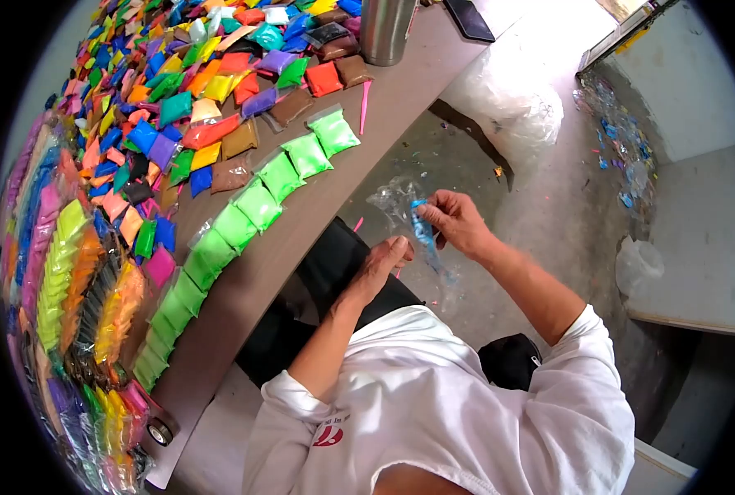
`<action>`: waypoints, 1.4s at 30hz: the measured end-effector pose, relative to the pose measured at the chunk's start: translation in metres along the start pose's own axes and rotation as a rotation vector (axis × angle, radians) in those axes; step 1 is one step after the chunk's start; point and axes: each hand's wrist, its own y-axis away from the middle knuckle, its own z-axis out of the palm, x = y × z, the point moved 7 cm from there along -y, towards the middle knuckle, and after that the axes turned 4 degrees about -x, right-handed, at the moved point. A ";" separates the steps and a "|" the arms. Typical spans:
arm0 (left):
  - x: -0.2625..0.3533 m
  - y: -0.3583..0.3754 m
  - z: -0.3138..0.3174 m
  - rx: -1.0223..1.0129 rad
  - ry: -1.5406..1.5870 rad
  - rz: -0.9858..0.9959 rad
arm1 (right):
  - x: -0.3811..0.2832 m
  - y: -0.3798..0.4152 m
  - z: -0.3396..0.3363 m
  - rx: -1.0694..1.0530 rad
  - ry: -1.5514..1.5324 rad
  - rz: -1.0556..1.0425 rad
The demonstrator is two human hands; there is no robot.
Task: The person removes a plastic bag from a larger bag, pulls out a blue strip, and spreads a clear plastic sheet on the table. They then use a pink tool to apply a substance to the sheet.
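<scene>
My right hand (460, 221) pinches a clear plastic wrapper with blue material in it (422, 227) between thumb and fingers, above my lap. Loose film spreads from the wrapper's upper left, and its lower end hangs down. Just left of it is my left hand (377, 268), thumb up and fingers curled, close to the wrapper. Pink bits show on either side of this hand; whether it holds a pink stick is hidden. On the table to the left, bright green packets (235, 224) lie overlapped in a long curved row.
A large heap of small coloured packets (219, 87) covers the back of the table (244, 305). Bundled packets (62, 264) stand at far left. A steel tumbler (384, 33), a phone (469, 18) and a pink stick (365, 107) lie nearby. A plastic bag (511, 95) bulges beyond the edge.
</scene>
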 end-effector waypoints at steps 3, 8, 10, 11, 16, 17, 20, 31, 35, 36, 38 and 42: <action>0.007 0.001 0.003 -0.034 -0.001 0.017 | 0.008 -0.001 0.025 -0.117 -0.023 0.041; 0.002 0.000 0.000 0.026 -0.001 0.065 | 0.021 -0.007 0.041 -0.225 -0.098 0.041; 0.001 0.002 -0.002 0.088 -0.057 0.052 | 0.022 -0.008 0.039 -0.230 -0.062 0.043; 0.001 0.002 -0.004 0.088 -0.053 0.052 | 0.020 -0.008 0.031 -0.151 -0.019 0.031; -0.022 -0.007 -0.013 0.120 0.140 0.038 | 0.007 -0.016 -0.015 0.055 -0.038 -0.096; -0.027 -0.007 -0.013 0.113 0.145 0.040 | 0.005 -0.018 -0.024 0.061 -0.032 -0.093; -0.022 -0.004 -0.013 0.151 0.090 -0.022 | 0.011 -0.028 -0.069 0.165 -0.037 -0.008; -0.027 -0.004 -0.019 0.140 0.087 -0.022 | 0.011 0.008 -0.059 0.003 0.013 0.253; -0.031 -0.006 -0.018 0.147 0.168 -0.027 | 0.048 0.023 -0.035 -0.174 0.257 0.023; -0.035 -0.008 -0.018 0.154 0.218 -0.026 | 0.030 0.026 -0.035 -0.203 0.634 0.125; -0.040 -0.010 -0.019 0.140 0.225 -0.011 | 0.035 0.022 -0.052 -0.078 0.400 0.140; -0.038 -0.008 -0.018 0.115 0.219 -0.018 | 0.031 0.014 -0.087 0.168 -0.086 0.055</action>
